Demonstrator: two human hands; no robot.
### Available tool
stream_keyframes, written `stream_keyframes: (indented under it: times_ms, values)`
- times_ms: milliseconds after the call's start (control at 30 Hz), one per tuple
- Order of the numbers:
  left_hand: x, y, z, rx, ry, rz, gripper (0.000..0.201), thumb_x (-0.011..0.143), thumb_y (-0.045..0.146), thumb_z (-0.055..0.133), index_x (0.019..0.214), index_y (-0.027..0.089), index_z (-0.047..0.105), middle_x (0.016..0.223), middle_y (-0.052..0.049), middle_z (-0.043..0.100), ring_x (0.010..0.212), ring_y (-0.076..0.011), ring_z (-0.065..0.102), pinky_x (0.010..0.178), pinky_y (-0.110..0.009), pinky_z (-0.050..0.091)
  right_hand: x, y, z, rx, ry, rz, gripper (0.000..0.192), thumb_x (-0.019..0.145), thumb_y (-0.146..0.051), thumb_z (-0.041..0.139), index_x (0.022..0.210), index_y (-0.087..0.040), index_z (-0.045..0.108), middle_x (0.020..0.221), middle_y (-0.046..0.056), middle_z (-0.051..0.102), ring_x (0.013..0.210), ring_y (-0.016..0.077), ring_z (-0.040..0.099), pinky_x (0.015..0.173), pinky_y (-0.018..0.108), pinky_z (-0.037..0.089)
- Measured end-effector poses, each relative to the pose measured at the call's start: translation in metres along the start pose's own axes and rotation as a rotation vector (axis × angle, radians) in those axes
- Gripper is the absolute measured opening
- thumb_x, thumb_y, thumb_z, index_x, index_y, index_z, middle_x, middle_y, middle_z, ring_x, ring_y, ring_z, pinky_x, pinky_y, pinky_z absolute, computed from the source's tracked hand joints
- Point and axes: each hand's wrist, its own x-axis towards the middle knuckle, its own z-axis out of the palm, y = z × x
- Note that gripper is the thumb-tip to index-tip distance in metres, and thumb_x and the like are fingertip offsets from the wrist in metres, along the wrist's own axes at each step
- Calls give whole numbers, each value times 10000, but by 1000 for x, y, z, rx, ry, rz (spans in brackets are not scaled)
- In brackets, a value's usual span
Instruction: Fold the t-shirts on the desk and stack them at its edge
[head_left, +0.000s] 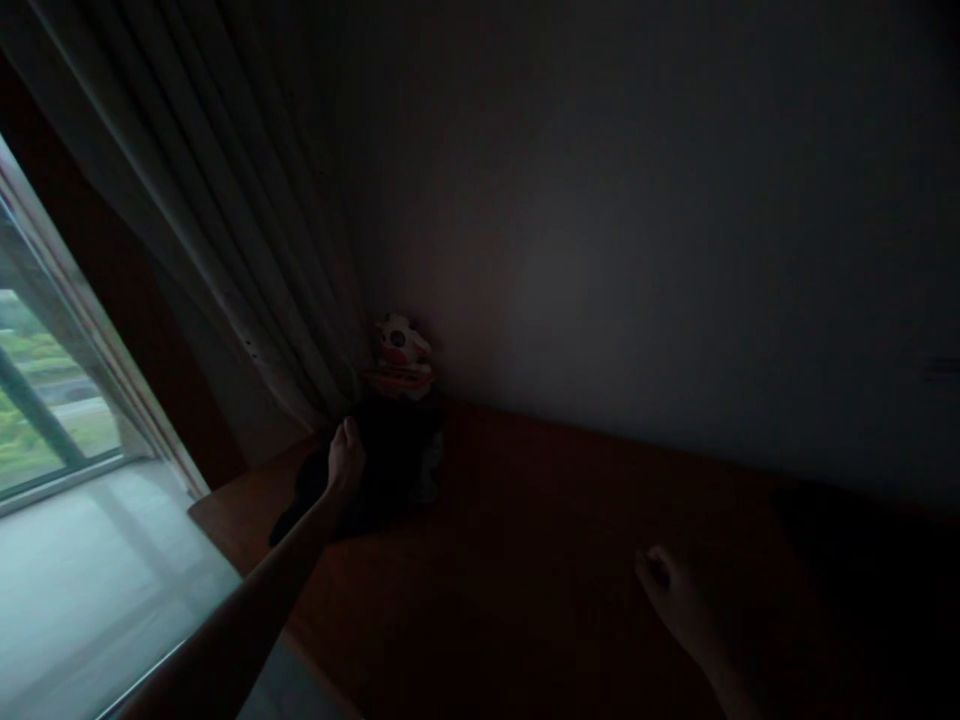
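Note:
My left hand [346,458] reaches out over a dark, soft-looking black heap [394,450] on the brown wooden surface. Its fingers are closed; what they hold, if anything, is hidden in the gloom. Something pale and greyish [430,465] shows at the heap's right edge. Lower right, my right hand [666,583] hovers over or rests on the wood, I cannot tell which. Those fingers are curled round into a loose fist with a dark gap in it, and nothing shows inside.
Behind the heap stands a white and red figure [401,345] in the corner. A long curtain [247,230] hangs at left beside a bright window [52,390] and its pale sill [97,580]. A plain wall [600,250] rises behind. A dark shape [847,530] lies at right.

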Motion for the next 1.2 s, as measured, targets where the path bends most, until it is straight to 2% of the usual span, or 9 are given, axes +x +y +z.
stream_keyframes:
  times_ms: [200, 367, 467, 533, 700, 800, 933, 1067, 1200]
  values:
    - [-17, 117, 22, -569, 0, 289, 652, 879, 834, 354, 867, 213, 554, 794, 2, 544, 766, -166, 547, 730, -273, 483, 1, -3, -1, 256, 138, 121, 454, 792, -699, 527, 825, -252, 602, 662, 30, 655, 599, 228, 634, 586, 332, 445]
    - [-98, 183, 46, -746, -581, 506, 577, 947, 725, 402, 809, 202, 601, 880, -32, 662, 916, -204, 629, 882, -316, 504, 4, -6, -9, 577, 528, 157, 695, 736, -748, 587, 1180, -214, 559, 1171, 171, 670, 988, 299, 682, 811, 432, 554]
    - [-151, 168, 77, -674, -890, 630, 521, 1031, 591, 313, 964, 205, 657, 1106, -69, 720, 1090, -225, 648, 1012, -362, 480, 1, -10, -18, 591, 465, 106, 652, 810, -742, 485, 1206, -237, 602, 1271, 167, 656, 1162, 334, 636, 955, 499, 518]
    - [-181, 140, 106, -525, -961, 710, 402, 1035, 506, 374, 1069, 214, 649, 1201, -91, 708, 1133, -232, 650, 1023, -387, 487, -2, -13, -23, 570, 397, 139, 648, 807, -724, 516, 1216, -235, 629, 1282, 162, 668, 1219, 355, 615, 1014, 522, 490]
    - [-212, 72, 162, -206, -692, 869, 453, 922, 476, 595, 1294, 218, 589, 1421, -135, 592, 1321, -317, 539, 1118, -517, 426, -5, -10, -23, 471, 359, 182, 688, 752, -668, 653, 1275, -222, 632, 1358, 149, 649, 1299, 353, 578, 1091, 504, 450]
    - [-203, 57, 171, -120, -538, 663, 598, 872, 495, 649, 1369, 177, 552, 1497, -175, 519, 1397, -355, 464, 1152, -559, 383, 0, 0, -17, 471, 336, 202, 692, 705, -688, 659, 1205, -209, 669, 1272, 148, 700, 1238, 350, 624, 1078, 516, 457]
    - [-190, 54, 170, -218, -613, 336, 407, 748, 441, 765, 1049, 168, 742, 1312, -200, 658, 1284, -424, 559, 1116, -601, 394, 4, 15, -11, 469, 300, 293, 679, 680, -706, 660, 1132, -203, 720, 1145, 141, 752, 1122, 346, 680, 986, 498, 516]
    - [-182, 56, 168, -475, -676, 243, 305, 849, 488, 663, 950, 218, 762, 1081, -113, 759, 1035, -302, 704, 969, -421, 534, 3, 23, -18, 475, 301, 424, 688, 692, -729, 661, 1110, -191, 758, 1009, 127, 781, 1010, 338, 707, 896, 443, 544]
    - [-157, 62, 157, -643, -486, 23, 517, 930, 640, 485, 1100, 198, 694, 1064, -77, 736, 1008, -242, 699, 883, -338, 563, -2, 19, -33, 420, 437, 536, 727, 762, -758, 587, 1170, -179, 749, 1079, 157, 763, 987, 349, 694, 921, 493, 518]
